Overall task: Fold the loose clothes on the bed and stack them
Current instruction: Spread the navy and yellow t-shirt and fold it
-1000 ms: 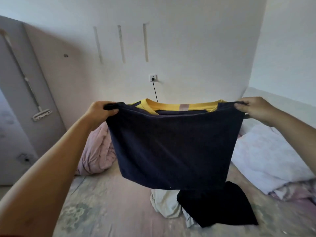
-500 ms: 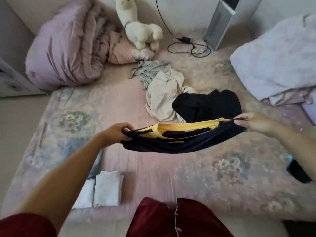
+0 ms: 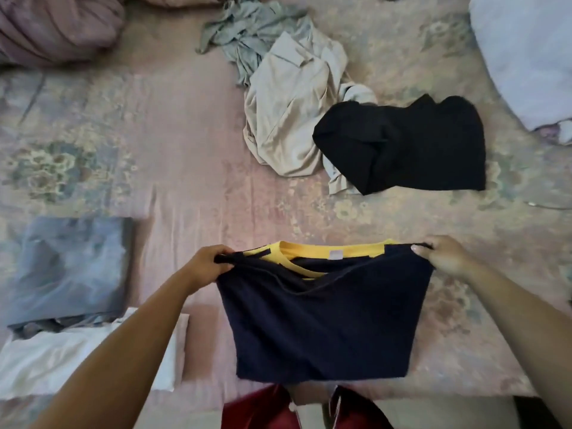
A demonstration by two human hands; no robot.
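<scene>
A navy shirt with a yellow collar (image 3: pixel 322 323), folded in half, lies spread near the front edge of the bed (image 3: pixel 192 168). My left hand (image 3: pixel 210 267) grips its upper left corner and my right hand (image 3: pixel 445 258) pinches its upper right corner. Loose clothes lie beyond it: a black garment (image 3: pixel 405 144), a beige one (image 3: pixel 291 119) and a grey one (image 3: pixel 244 32). At the left sit a folded grey-blue piece (image 3: pixel 71 267) and a folded white piece (image 3: pixel 49 363), side by side.
A rolled pink quilt (image 3: pixel 52 29) fills the far left corner. A pale lilac blanket (image 3: pixel 526 54) lies at the far right. My dark red trousers (image 3: pixel 260 410) show below the bed's front edge.
The shirt came down from chest height in front of the wall to the bed's front part, still held at both upper corners. My view tilted from the wall down onto the bed.
</scene>
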